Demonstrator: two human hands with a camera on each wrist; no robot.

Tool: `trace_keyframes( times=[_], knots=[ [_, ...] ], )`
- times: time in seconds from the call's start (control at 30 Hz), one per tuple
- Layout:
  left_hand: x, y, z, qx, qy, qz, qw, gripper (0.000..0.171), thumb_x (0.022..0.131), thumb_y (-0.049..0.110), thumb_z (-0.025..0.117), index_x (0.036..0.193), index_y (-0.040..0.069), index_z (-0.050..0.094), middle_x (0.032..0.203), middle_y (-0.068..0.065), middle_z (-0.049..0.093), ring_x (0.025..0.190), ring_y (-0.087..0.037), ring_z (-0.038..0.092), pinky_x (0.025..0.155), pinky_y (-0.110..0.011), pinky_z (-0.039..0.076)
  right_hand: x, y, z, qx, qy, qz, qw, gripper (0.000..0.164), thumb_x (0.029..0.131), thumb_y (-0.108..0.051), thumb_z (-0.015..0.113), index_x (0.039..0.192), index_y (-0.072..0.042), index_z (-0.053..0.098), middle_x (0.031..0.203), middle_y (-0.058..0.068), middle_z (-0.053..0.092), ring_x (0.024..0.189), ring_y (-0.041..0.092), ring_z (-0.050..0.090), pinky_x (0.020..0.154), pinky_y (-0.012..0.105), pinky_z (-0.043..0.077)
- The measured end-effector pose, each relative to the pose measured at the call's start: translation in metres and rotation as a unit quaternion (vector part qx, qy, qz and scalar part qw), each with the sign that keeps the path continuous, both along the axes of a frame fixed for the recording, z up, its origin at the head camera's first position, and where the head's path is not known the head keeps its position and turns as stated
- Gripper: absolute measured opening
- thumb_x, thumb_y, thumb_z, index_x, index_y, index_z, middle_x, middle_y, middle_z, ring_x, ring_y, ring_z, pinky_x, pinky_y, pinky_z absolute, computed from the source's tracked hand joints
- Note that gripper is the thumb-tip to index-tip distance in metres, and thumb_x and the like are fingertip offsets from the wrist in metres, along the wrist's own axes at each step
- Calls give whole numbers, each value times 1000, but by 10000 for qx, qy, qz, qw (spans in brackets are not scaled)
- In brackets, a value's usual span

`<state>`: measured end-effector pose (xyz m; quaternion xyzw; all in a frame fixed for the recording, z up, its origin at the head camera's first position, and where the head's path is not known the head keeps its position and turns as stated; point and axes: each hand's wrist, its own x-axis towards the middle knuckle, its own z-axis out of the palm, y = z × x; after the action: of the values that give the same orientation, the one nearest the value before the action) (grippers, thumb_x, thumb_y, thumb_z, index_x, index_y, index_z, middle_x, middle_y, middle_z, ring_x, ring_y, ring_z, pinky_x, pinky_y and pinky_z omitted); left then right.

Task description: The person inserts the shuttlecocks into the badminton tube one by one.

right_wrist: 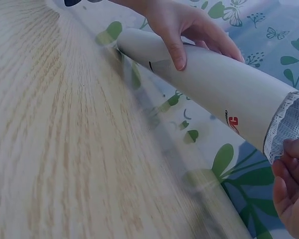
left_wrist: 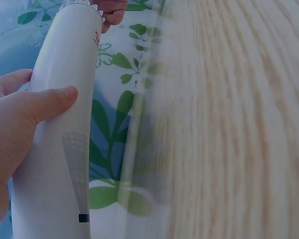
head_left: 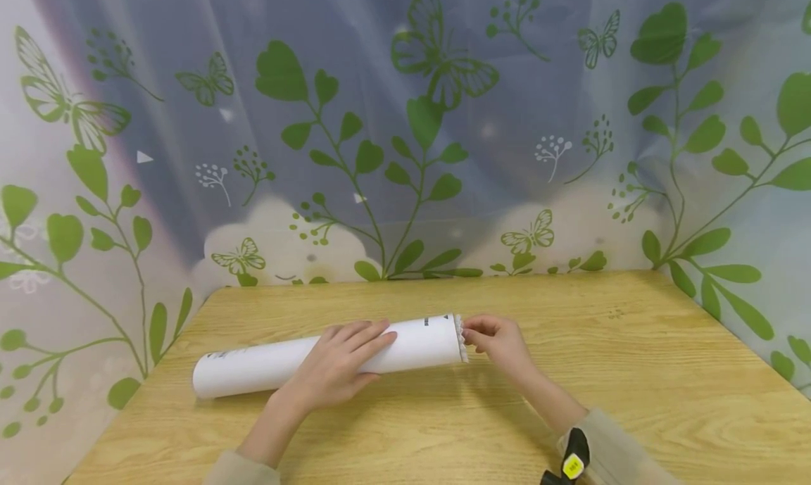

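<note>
A long white tube [head_left: 279, 362] lies across the table, slightly slanted, with small dark print near both ends. White netted lace [right_wrist: 289, 124] lines its right-hand opening, and a scalloped edge sticks out past the rim. My left hand [head_left: 338, 362] grips the tube around its middle, thumb on the near side and fingers over the top. At the right end, my right hand [head_left: 500, 341] pinches the lace edge between thumb and fingertips. Red and black print [right_wrist: 232, 122] shows on the tube's side in the right wrist view. The tube's inside beyond the lace is hidden.
The wood-grain table [head_left: 633, 372] spreads around the tube. Behind and beside it hangs a curtain [head_left: 355, 119] with green leaves and butterflies. A black strap with a yellow tag [head_left: 573, 466] sits on the right sleeve.
</note>
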<state>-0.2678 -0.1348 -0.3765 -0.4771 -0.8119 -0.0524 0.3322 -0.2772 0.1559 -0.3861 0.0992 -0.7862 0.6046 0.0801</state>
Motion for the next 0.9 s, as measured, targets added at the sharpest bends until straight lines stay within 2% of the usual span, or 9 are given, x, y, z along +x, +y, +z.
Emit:
trace_keyframes(
  times=[0.13, 0.37, 0.6, 0.77, 0.9],
  knots=[
    [0, 0, 0, -32, 53, -8, 10000, 76, 66, 27, 83, 133, 13, 50, 132, -6, 52, 111, -26, 53, 78, -44, 48, 0, -2, -1, 60, -32, -33, 10000, 13, 85, 0, 61, 95, 8, 66, 86, 12, 69, 74, 15, 61, 61, 25, 49],
    [-2, 2, -2, -41, 123, -35, 9999, 76, 66, 28, 83, 133, 12, 50, 132, -6, 52, 110, -26, 54, 78, -43, 48, -1, -6, -2, 45, -97, -144, 9998, 15, 85, -1, 62, 97, 7, 67, 88, 13, 69, 75, 17, 62, 67, 28, 50],
    [-2, 2, -1, -28, 120, -5, 9999, 77, 66, 27, 83, 134, 13, 49, 132, -7, 52, 111, -26, 53, 78, -43, 48, -2, -8, -3, -149, -133, -236, 9995, 16, 85, -1, 63, 98, 7, 68, 96, 16, 68, 85, 26, 64, 73, 36, 53],
    [-1, 3, 0, -14, 117, -3, 9999, 78, 66, 26, 84, 134, 12, 49, 133, -7, 51, 112, -26, 53, 79, -43, 48, -1, -10, -4, -201, -140, -309, 9992, 16, 85, -2, 64, 98, 6, 69, 99, 17, 67, 84, 24, 63, 73, 40, 52],
    [-1, 3, 0, 6, 130, 16, 9999, 77, 65, 26, 84, 133, 13, 50, 133, -6, 51, 111, -26, 53, 78, -43, 48, -2, -11, -4, -209, -133, -344, 9991, 15, 84, -1, 64, 96, 6, 70, 99, 16, 67, 84, 22, 61, 73, 39, 53]
  ],
)
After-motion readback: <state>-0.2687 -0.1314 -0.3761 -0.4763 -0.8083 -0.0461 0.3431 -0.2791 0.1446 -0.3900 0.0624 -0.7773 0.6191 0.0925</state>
